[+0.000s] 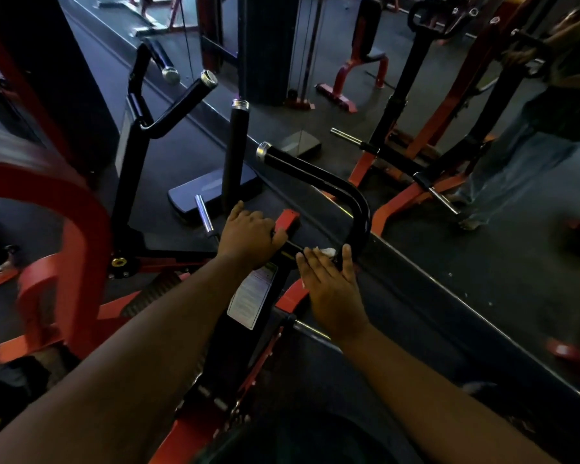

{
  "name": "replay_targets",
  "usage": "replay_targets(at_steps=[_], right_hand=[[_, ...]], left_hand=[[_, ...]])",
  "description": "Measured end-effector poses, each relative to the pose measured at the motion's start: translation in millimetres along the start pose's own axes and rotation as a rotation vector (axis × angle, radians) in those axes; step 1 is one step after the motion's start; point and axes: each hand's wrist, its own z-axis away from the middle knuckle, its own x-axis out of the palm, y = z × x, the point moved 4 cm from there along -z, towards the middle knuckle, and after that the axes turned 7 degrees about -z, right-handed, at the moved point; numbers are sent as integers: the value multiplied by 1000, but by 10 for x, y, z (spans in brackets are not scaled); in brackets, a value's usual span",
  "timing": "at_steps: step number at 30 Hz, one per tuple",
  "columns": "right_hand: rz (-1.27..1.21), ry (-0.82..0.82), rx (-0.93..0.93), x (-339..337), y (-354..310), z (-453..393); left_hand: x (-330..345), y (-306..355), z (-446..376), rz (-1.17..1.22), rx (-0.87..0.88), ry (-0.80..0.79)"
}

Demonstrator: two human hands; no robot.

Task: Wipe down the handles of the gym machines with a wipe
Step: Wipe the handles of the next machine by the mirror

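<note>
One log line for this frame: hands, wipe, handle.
left hand: grips crossbar | right hand: presses wipe on curved black handle | stage: wiping

White wipe (327, 252) pressed against the black curved handle (335, 185) at frame centre.

The wipe is small and crumpled, mostly hidden under the right hand (332, 289), only 1 corner showing above the fingers (a second sliver peeks out at the palm's left edge). The handle is a glossy black tube with a silver end cap, running from centre frame down-right, then bending sharply down to where the wipe touches its lower end.
</note>
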Motion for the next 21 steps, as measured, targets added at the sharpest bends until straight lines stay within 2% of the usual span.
replay_targets(at_steps=[2, 4, 7, 9, 11, 14, 18, 21], right_hand=[[23, -46, -40, -20, 44, -9], [79, -60, -193, -41, 212, 81], [141, 3, -416, -246, 524, 128], [127, 35, -491, -438, 698, 68], [34, 143, -506, -672, 906, -87], [-33, 259, -309, -898, 1212, -421], [-342, 168, 34, -834, 995, -503], [-500, 217, 204, -644, 787, -145]], left_hand=[[-11, 4, 7, 11, 4, -4], [-11, -2, 10, 20, 10, -8], [-10, -10, 9, 13, 16, -7], [-5, -5, -3, 7, 22, -21], [-4, 0, -9, -2, 25, -27], [-34, -5, -11, -11, 39, -27], [-61, -16, -6, -16, 83, -39], [-54, -28, -14, 1, 88, -15]])
